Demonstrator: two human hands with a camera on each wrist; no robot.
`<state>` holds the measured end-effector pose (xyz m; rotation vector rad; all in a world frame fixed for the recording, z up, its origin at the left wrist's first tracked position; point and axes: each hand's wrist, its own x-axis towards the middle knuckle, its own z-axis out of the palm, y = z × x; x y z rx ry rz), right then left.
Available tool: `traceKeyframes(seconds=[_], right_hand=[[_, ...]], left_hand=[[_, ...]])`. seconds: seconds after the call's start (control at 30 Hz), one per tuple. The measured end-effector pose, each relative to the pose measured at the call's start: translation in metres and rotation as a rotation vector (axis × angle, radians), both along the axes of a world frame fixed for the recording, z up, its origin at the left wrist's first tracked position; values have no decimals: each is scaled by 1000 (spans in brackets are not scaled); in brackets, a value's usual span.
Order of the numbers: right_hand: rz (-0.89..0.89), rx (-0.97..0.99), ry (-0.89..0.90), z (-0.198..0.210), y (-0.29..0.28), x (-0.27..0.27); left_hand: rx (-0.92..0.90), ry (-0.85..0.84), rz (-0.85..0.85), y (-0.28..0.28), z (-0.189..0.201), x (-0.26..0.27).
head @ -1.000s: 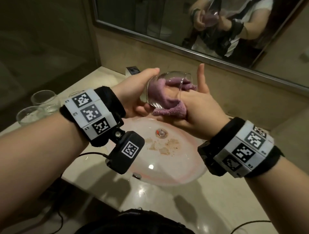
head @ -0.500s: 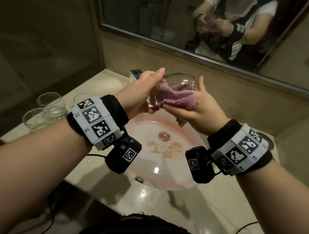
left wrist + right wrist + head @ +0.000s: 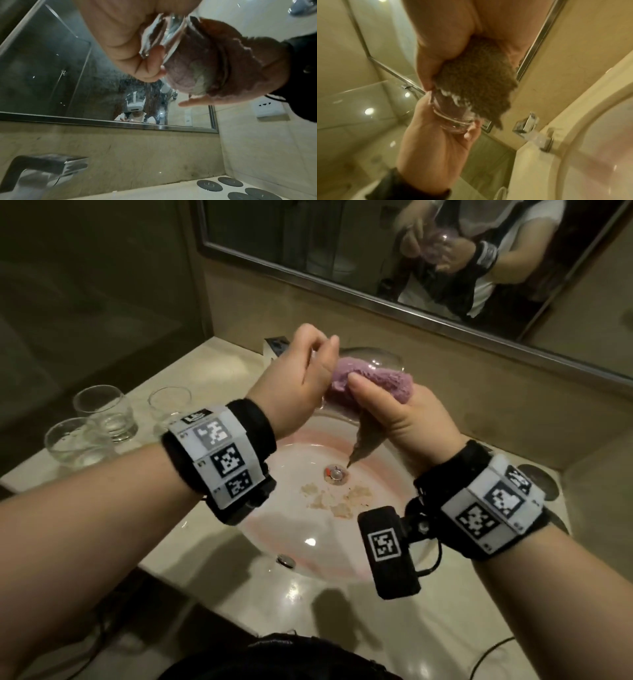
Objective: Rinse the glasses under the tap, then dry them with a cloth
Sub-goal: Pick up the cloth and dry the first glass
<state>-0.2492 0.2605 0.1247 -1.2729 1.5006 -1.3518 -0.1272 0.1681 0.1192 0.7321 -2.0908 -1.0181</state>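
Purple cloth (image 3: 368, 381) gripped by right hand (image 3: 404, 419), stuffed into glass (image 3: 383, 359), left hand (image 3: 301, 378) gripping its base, no legible writing.

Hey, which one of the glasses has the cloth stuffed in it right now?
The glass held over the sink in the left hand, with the purple cloth pushed in by the right hand. Three others stand on the counter, cloth-free.

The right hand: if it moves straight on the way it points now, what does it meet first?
Probably the glass: the right hand already pushes the purple cloth into its mouth, with the left hand gripping its base beyond.
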Motion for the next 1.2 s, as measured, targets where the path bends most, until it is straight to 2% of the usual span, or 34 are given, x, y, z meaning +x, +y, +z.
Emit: traceKeyframes(seconds=[0.07, 0.13, 0.17, 0.23, 0.3, 0.33, 0.4, 0.47, 0.53, 0.57, 0.63, 0.67, 0.73, 0.8, 0.9, 0.97, 1.03, 1.13, 1.2], right_hand=[[6, 29, 80, 1, 0, -1], [42, -48, 321, 1, -2, -5], [58, -102, 505, -2, -2, -8], [70, -227, 815, -6, -4, -10], [107, -345, 940, -8, -2, -13], [133, -393, 983, -9, -1, -14], [139, -429, 1038, -6, -1, -10], [107, -397, 1009, -7, -2, -9], [109, -291, 872, -7, -2, -6], [126, -210, 706, -6, -2, -5], [117, -66, 259, -3, -1, -5], [90, -27, 138, -1, -2, -6], [81, 9, 148, 2, -3, -9], [112, 0, 250, 6, -3, -14], [194, 18, 456, 12, -2, -21], [237, 67, 511, 14, -4, -20], [268, 66, 560, 14, -10, -17], [188, 23, 541, 13, -15, -16], [66, 20, 393, 13, -16, -16]], left_hand=[[-85, 7, -47, -4, -6, 6], [20, 33, -97, -9, -9, 10], [149, 58, -117, -10, -10, 11], [537, 102, -169, -11, -9, 12], [866, 47, -245, -12, -7, 13], [942, 5, -286, -12, -7, 13], [963, 16, -333, -12, -8, 11], [895, 90, -294, -12, -12, 7], [708, 130, -191, -9, -14, 6], [562, 104, -148, -7, -14, 6], [229, 40, -77, -4, -12, 6], [85, 40, -59, -3, -12, 7], [-47, 53, -59, -5, -15, 9], [58, 45, -93, -11, -15, 13], [253, -61, -310, -24, -15, 24], [241, -203, -421, -24, -10, 26], [149, -293, -425, -21, -9, 22], [169, -215, -328, -14, -9, 15], [291, -117, -319, -11, -13, 14]])
